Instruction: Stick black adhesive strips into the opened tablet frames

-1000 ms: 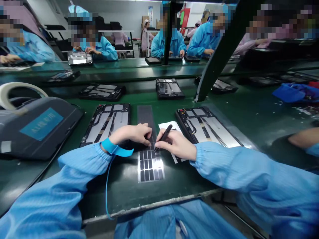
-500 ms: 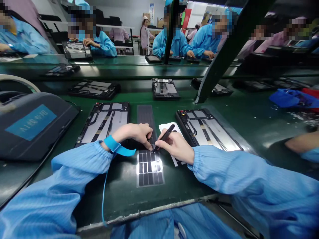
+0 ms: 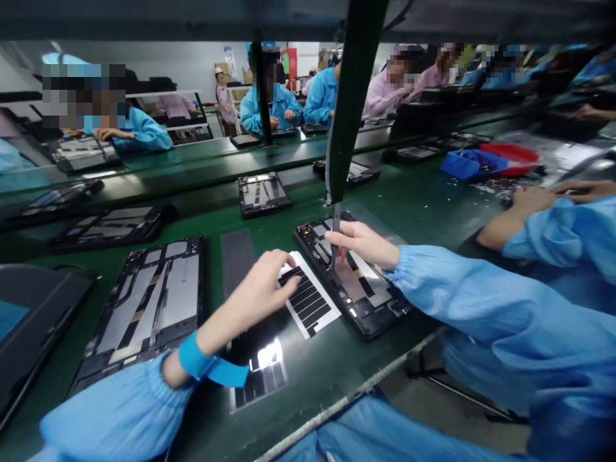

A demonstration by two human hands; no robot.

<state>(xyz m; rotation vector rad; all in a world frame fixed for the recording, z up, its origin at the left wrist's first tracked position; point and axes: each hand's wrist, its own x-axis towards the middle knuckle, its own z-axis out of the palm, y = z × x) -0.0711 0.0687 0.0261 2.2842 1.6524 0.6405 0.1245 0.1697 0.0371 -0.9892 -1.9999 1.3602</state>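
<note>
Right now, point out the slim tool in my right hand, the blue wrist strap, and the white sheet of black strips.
Slim tool (image 3: 336, 222), head view: its upper shaft.
Blue wrist strap (image 3: 193, 357), head view: the band round the wrist.
White sheet of black strips (image 3: 310, 300), head view: strips near its middle.

Looks like an electronics assembly workshop, judging by opened tablet-like devices (image 3: 353, 285) spread between the near and far edges of a long green bench (image 3: 308, 366), and by people (image 3: 274, 106) in blue or pink smocks (image 3: 149, 128) past the far edge, including one holding a similar device (image 3: 84, 156).
</note>
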